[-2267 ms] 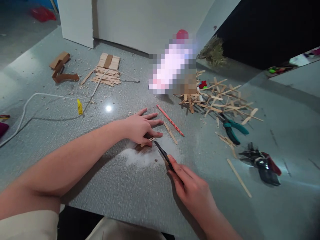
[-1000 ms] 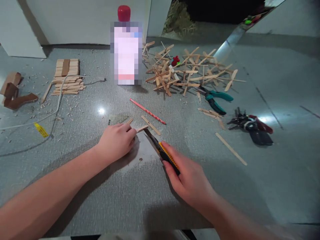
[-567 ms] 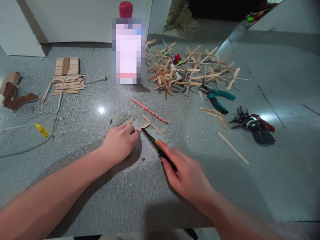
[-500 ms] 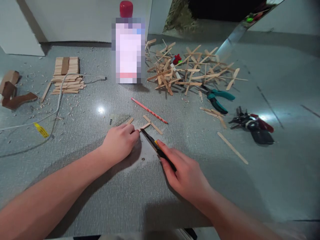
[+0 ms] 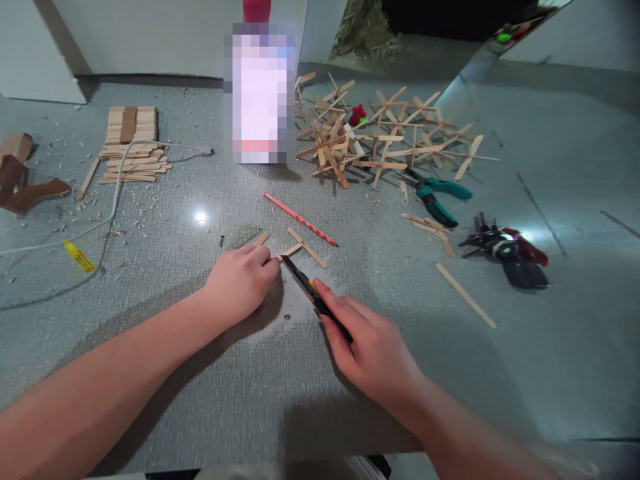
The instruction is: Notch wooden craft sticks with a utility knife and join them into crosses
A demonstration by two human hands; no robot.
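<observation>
My left hand [image 5: 244,281] is closed on a wooden craft stick [image 5: 294,251], whose far end sticks out past my fingertips. In my right hand [image 5: 367,340] is a black utility knife [image 5: 305,283] with a bit of yellow on it. The blade tip touches the craft stick right beside my left fingers. Just beyond lie a loose stick piece [image 5: 315,255] and another short piece [image 5: 261,239]. A clear set square [image 5: 241,235] lies behind my left hand. A red pencil [image 5: 300,219] rests slantwise farther back.
A stack of craft sticks [image 5: 135,157] lies at the back left by a white cable [image 5: 119,183]. A pixelated bottle [image 5: 257,100] stands at the back. Crossed-stick pieces [image 5: 333,150], teal pliers [image 5: 435,193], keys [image 5: 500,243] and a single stick [image 5: 465,295] lie to the right.
The view has shifted slightly, so the things at the back sit a little higher. Both hands, the knife and the craft stick keep almost the same position.
</observation>
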